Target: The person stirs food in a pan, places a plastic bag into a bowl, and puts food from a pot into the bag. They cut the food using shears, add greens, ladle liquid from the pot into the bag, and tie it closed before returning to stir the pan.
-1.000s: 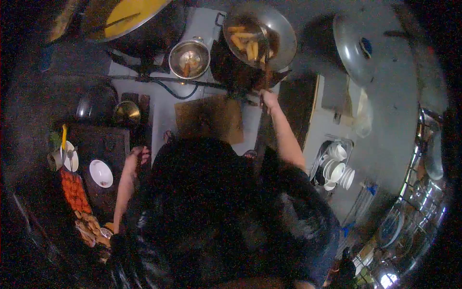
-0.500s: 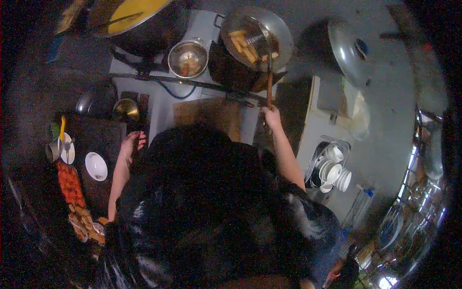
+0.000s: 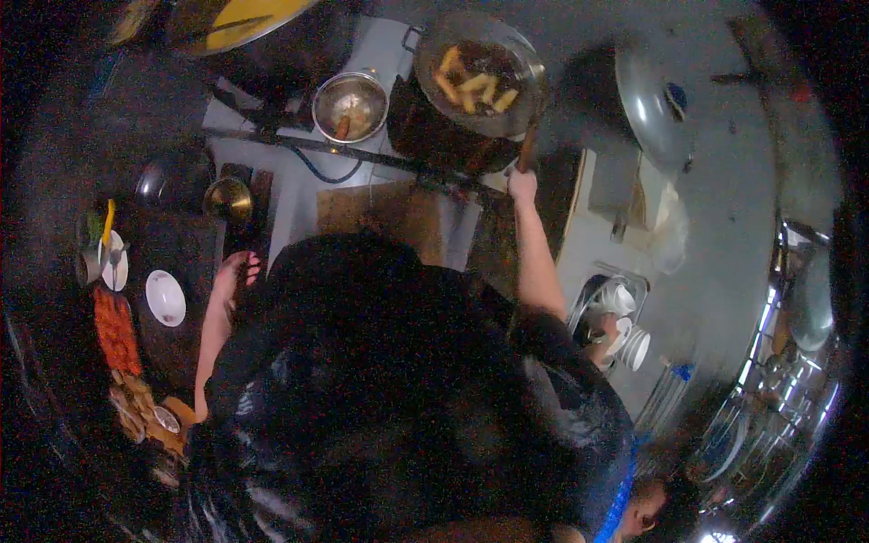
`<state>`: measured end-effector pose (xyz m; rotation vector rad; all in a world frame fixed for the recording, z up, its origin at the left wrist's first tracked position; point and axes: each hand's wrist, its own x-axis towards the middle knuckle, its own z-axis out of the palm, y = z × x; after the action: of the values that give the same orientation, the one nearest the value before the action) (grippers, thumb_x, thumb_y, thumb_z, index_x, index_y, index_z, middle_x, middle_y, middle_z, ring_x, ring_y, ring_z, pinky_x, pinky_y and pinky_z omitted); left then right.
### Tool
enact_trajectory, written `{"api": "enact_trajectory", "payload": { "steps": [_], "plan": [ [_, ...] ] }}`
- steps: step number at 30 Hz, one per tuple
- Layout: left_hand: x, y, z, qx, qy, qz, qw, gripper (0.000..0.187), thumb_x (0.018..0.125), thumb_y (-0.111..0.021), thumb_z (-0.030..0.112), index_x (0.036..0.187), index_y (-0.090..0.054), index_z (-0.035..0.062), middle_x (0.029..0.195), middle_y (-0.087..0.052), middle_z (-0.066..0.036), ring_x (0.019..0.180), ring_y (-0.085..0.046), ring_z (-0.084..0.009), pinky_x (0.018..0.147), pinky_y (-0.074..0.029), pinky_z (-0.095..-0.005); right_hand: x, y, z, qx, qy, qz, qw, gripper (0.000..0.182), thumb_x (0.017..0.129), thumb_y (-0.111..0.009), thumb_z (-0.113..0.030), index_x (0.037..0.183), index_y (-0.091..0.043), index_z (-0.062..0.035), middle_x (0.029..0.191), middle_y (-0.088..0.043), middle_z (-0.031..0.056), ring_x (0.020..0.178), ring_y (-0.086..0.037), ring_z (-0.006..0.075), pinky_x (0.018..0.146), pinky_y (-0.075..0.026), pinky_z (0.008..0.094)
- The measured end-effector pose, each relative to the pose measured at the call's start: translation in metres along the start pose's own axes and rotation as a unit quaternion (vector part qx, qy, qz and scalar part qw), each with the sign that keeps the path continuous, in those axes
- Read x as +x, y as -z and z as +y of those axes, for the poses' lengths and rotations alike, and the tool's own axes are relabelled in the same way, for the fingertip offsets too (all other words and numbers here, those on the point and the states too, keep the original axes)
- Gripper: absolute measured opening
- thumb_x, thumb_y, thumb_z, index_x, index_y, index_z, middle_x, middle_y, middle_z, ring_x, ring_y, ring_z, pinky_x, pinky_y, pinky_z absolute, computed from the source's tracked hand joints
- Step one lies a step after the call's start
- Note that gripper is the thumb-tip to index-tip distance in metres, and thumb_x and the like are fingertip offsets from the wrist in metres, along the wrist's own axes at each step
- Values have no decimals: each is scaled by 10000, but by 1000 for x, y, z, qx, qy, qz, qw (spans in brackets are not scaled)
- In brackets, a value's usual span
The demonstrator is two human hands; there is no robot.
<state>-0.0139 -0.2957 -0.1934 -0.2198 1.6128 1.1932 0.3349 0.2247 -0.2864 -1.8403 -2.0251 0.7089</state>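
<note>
My right hand point(image 3: 522, 184) is wrapped round the wooden handle point(image 3: 529, 149) of a utensil that reaches to the right rim of a wide metal pan point(image 3: 441, 45). Several pale yellow pieces point(image 3: 474, 84) lie in dark liquid in this pan. Over on the left, my left hand point(image 3: 243, 268) hangs beside my body with its fingers loosely curled and apart, holding nothing. Near it are a small gold-coloured bowl point(image 3: 228, 199) and a white oval bowl point(image 3: 166, 298). A round metal strainer or bowl point(image 3: 350, 108) with brownish bits sits left of the pan.
A large pan of yellow food point(image 3: 249, 24) is at the top left. Red food point(image 3: 116, 328) lines the left edge. A large metal lid point(image 3: 647, 100) stands right. Another person's hand point(image 3: 602, 339) is among white bowls point(image 3: 636, 348) at the lower right.
My right hand and the utensil have moved right, from inside the pan to its rim. The yellow pieces have spread. Another person has come into view at the lower right, with a hand at the bowls.
</note>
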Motion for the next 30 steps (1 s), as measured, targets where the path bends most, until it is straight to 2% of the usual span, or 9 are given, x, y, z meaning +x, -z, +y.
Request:
{"api": "enact_trajectory", "payload": {
  "steps": [2, 5, 7, 12, 14, 19, 22, 24, 30],
  "plan": [
    [-7, 5, -8, -25, -4, 8, 1000, 216, 826, -449, 236, 947, -512, 68, 790, -564, -12, 660, -528, -91, 565, -409, -209, 26, -23, 19, -31, -13, 48, 998, 276, 676, -550, -232, 719, -568, 40, 608, -568, 108, 502, -538, 217, 502, -397, 339],
    [4, 34, -38, -77, -3, -26, 997, 216, 826, -447, 239, 932, -520, 66, 787, -562, -11, 656, -526, -93, 554, -413, -210, 40, -38, 21, 37, -49, -50, 997, 248, 686, -522, -233, 712, -563, 11, 559, -546, 91, 459, -516, 215, 448, -383, 341],
    [-7, 34, -40, -85, 2, -19, 996, 220, 827, -445, 245, 927, -524, 65, 782, -561, -10, 650, -526, -94, 552, -416, -211, 26, -35, -5, 139, -150, -124, 971, 212, 689, -507, -223, 669, -536, -14, 506, -508, 82, 400, -480, 209, 387, -358, 345],
    [-15, 38, -48, -71, 7, 2, 997, 220, 825, -456, 246, 923, -529, 63, 766, -556, -9, 631, -525, -98, 553, -423, -218, 34, -81, 36, 162, -70, -172, 969, 150, 692, -496, -187, 682, -492, -37, 474, -460, 83, 353, -440, 198, 350, -339, 343],
    [-15, 41, -50, -80, -5, -25, 996, 220, 819, -470, 238, 933, -530, 60, 765, -560, -9, 624, -528, -97, 549, -423, -221, 26, -83, 42, 204, -8, -267, 942, 156, 697, -493, -184, 740, -496, -35, 474, -454, 86, 354, -434, 194, 358, -341, 334],
    [-30, 21, -36, -69, 1, 32, 997, 225, 820, -470, 229, 948, -528, 53, 794, -572, -15, 642, -535, -99, 560, -422, -221, -13, -70, 12, 142, 35, -241, 959, 170, 715, -497, -190, 775, -499, -31, 535, -469, 67, 370, -419, 174, 389, -347, 317],
    [-28, 18, -30, -48, -3, 49, 998, 231, 827, -459, 232, 957, -526, 54, 824, -577, -18, 674, -540, -101, 574, -421, -220, -56, -29, -30, 237, -50, -196, 950, 175, 732, -505, -184, 789, -501, -19, 568, -482, 53, 381, -423, 164, 396, -353, 314],
    [-21, 19, -29, -45, -6, 40, 998, 232, 830, -453, 234, 959, -525, 56, 837, -578, -20, 695, -541, -103, 584, -420, -219, -64, -33, -18, 138, 126, -73, 980, 183, 744, -516, -174, 811, -504, -4, 569, -490, 49, 387, -435, 153, 394, -355, 293],
    [-2, 18, -24, -24, 19, 38, 999, 239, 835, -438, 238, 986, -505, 66, 849, -569, -24, 731, -537, -105, 606, -421, -224, -110, 26, -52, 223, -19, -188, 956, 165, 755, -508, -164, 783, -503, -1, 569, -493, 52, 389, -440, 150, 373, -349, 275]
  ]
}}
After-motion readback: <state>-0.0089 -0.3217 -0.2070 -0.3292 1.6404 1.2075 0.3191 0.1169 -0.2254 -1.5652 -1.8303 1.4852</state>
